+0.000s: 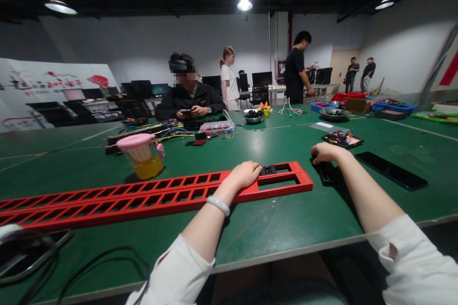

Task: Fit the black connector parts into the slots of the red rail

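A long red slotted frame (200, 195) lies across the green table, with two rows of rectangular openings. My left hand (246, 174) rests over it near its right end, fingers closed around its upper part, fingertips touching a small black module (268, 169) seated in the frame. What lies under the palm is hidden. To the right of the frame, my right hand (324, 151) is closed in a pinch at small black plastic parts (327, 173) on the table. Its fingers hide most of the piece they grip.
A pink-lidded cup (141, 155) of yellow liquid stands behind the frame. A black phone (391, 170) and a small tray of parts (342, 139) lie right. Black cables (107, 257) sit front left. Across the table, a person in a headset (189, 95) sits behind wire bundles (153, 131).
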A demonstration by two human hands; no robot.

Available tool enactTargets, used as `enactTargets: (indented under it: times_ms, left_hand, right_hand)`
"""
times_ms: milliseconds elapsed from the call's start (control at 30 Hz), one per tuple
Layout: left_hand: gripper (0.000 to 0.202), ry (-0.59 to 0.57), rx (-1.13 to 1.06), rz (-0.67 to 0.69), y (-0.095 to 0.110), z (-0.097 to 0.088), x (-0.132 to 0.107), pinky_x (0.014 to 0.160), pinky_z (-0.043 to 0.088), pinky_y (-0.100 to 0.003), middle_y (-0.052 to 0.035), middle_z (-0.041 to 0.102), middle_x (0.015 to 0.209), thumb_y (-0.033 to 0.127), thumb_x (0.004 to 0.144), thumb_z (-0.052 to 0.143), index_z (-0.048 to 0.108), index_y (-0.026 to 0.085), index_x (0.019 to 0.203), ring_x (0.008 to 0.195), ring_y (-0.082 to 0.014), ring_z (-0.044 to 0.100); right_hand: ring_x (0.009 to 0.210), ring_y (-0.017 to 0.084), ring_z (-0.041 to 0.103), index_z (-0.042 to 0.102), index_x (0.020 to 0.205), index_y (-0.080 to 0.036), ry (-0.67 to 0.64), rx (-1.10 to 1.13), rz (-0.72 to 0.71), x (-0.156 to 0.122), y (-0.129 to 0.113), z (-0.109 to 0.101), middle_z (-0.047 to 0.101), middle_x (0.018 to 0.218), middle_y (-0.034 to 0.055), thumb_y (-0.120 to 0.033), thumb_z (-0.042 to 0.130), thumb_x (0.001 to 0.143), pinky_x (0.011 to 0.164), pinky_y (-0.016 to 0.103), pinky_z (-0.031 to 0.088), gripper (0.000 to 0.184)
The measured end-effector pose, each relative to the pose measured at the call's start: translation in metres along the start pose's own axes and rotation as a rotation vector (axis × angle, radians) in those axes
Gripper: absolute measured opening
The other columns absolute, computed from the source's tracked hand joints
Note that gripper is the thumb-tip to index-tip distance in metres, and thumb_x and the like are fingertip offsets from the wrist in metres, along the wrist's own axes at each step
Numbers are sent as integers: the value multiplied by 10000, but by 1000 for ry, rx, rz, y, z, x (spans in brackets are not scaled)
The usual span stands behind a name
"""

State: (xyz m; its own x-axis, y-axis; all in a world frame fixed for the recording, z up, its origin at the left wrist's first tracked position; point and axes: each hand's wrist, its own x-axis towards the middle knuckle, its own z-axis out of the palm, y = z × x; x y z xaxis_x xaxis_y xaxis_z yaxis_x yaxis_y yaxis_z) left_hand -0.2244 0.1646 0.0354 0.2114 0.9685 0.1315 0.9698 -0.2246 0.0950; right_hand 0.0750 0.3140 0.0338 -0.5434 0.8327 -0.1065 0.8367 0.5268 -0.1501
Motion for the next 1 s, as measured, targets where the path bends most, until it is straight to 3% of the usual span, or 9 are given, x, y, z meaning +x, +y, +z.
enactTargets:
  times_ms: [267,467,667,800,1000]
  left_hand:
    - [460,1,3,-3,2,-2,-2,810,401,-271,-70,616,987,443,863,233,618,201,935,892,-184,563]
    - [457,0,3,1,4,-3,-2,813,402,-271,-69,616,996,436,865,234,618,200,946,903,-185,563]
    - [449,9,-2,-7,4,-4,-3,814,401,-275,-65,623,996,432,864,241,620,207,951,907,-192,567]
    - [433,-4,0,-39,7,-6,-4,816,400,-278,-63,624,1005,424,862,258,623,207,945,921,-198,564]
    - [436,-3,5,-21,9,-7,-4,809,405,-274,-70,623,998,422,863,257,625,195,916,907,-193,568]
  right_hand:
    - [795,192,589,649,884,-161,118,8,-46,-6,-16,-12,653,889,76,-364,621,648,658,230,427,313]
    - [843,198,555,614,932,-138,403,27,-175,-12,-27,-17,602,932,96,-407,577,693,743,243,418,361]
    - [706,154,554,574,992,-142,614,170,-236,-16,-42,-16,552,923,88,-390,570,714,709,256,437,373]
    - [659,131,555,558,1003,-154,643,274,-329,-22,-62,-15,537,929,77,-374,569,720,684,250,447,359]
    - [664,124,556,565,998,-153,583,299,-459,-20,-81,-6,524,931,76,-367,592,707,673,251,457,362]
